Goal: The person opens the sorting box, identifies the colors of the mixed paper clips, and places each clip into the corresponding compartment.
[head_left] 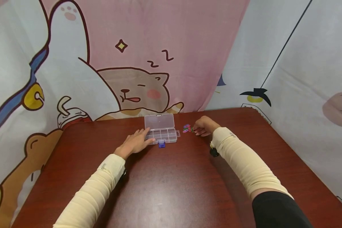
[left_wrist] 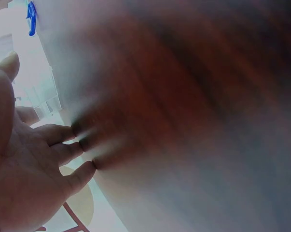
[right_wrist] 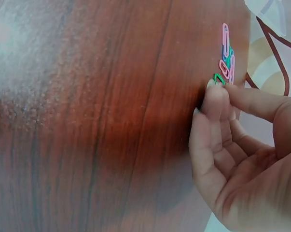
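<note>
A clear plastic compartment box (head_left: 171, 139) stands with its lid (head_left: 159, 122) raised and a blue latch (head_left: 161, 144) at the front. My left hand (head_left: 135, 141) rests at the box's left side, thumb by the front edge; in the left wrist view its fingers (left_wrist: 68, 152) reach down to the table, fairly straight. To the right of the box, my right hand (head_left: 204, 126) pinches a green paper clip (right_wrist: 219, 79) between thumb and forefinger. Just beyond its fingertips lies a small pile of pink, purple and green paper clips (head_left: 186, 128).
The brown wooden table (head_left: 165, 183) carries the box and clips near its far edge. A cartoon-printed curtain (head_left: 199, 47) hangs behind it, and more light fabric (head_left: 310, 72) hangs along the right. A clear hanging tab (head_left: 178, 133) sticks out from the box's right side.
</note>
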### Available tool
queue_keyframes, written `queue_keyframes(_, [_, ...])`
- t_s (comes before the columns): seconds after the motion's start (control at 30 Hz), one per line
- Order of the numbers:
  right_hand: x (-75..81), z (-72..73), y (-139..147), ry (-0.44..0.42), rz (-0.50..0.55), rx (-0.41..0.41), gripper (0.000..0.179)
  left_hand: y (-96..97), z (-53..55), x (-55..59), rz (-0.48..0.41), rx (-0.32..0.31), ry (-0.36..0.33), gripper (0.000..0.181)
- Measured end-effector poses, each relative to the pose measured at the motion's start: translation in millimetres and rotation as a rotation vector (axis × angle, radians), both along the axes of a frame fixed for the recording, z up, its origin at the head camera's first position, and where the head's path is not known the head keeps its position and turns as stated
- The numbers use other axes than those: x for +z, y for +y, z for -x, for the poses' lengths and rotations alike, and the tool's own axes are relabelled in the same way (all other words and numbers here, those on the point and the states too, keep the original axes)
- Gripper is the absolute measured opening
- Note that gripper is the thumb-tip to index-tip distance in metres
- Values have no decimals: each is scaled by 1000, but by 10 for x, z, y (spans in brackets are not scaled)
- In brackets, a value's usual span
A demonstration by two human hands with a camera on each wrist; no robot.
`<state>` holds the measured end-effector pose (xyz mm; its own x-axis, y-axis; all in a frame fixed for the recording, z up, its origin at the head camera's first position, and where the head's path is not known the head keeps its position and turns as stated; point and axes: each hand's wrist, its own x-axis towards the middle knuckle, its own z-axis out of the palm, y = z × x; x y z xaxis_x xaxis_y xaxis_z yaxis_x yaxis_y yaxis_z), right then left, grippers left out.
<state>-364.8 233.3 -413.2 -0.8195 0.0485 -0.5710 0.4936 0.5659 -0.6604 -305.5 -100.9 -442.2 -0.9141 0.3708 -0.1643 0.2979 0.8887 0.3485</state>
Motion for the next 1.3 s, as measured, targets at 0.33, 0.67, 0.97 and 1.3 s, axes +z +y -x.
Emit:
queue_keyframes(0.33, [109,70,-57,-71,166,-49,25,4,-19,9,-1,3,4,76])
queue_keyframes(0.67, [178,18,-349,-77,277,0,38,0,-23,-2,4,-2,7,77])
queue_keyframes(0.97, [155,15,-654,-109,287,24,25,0,-23,-10,10,-1,19,77])
queue_keyframes(1.3, [118,35,-740,-136,312,34,22,-1,-3,-21,3,0,8,77])
